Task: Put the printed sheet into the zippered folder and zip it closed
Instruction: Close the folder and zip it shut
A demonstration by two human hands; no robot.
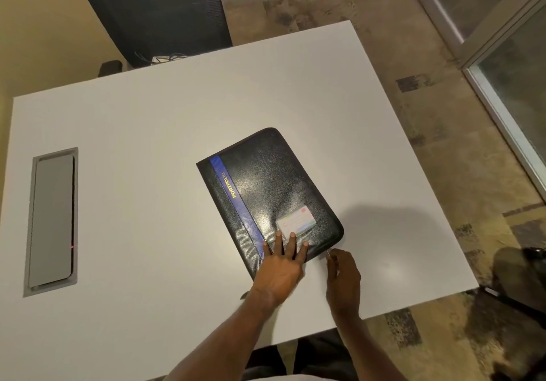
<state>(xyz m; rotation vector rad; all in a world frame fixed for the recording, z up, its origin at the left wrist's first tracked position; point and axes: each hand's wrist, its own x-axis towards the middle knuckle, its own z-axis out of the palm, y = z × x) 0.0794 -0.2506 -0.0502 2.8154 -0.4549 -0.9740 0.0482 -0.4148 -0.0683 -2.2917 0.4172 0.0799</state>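
A black zippered folder [267, 191] with a blue stripe and the word PORTFOLIO lies closed and flat on the white table [147, 132]. A small card sits in a clear pocket on its cover. My left hand [280, 268] presses flat on the folder's near edge, fingers spread. Just right of it, at the folder's near right corner, my right hand [342, 277] pinches the thin metal zipper pull [328, 253]. No printed sheet is visible anywhere.
A grey cable hatch [53, 221] is set into the table at the left. A dark chair back [153, 11] stands beyond the far edge. The table's right edge drops to patterned carpet [443, 114], with a glass partition at the far right.
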